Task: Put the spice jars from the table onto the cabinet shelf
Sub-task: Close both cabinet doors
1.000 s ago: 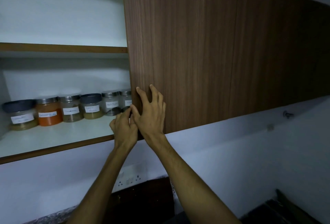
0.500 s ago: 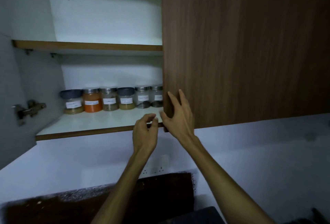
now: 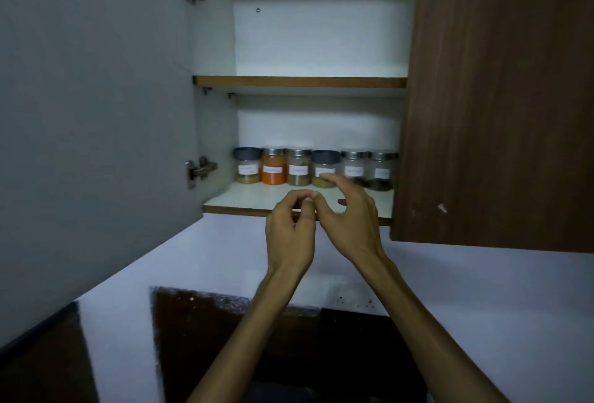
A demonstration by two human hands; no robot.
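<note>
**Inspection: Visible Body, Head Camera**

Two bare forearms enter from the lower edge of the view, each ending in a bare hand. The bare, slender left hand (image 3: 291,235) carries no glove, ring or band that can be made out. The bare, slender right hand (image 3: 348,225) is likewise uncovered. Both wrists show no watch or bracelet. No sleeve reaches the visible length of either forearm. Fingernails appear short; dim light and blur hide finer detail.

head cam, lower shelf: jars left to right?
dark-lid pale jar → orange jar → steel-lid tan jar → dark-lid yellowish jar → steel-lid cloudy jar → steel-lid jar by the brown door
</note>
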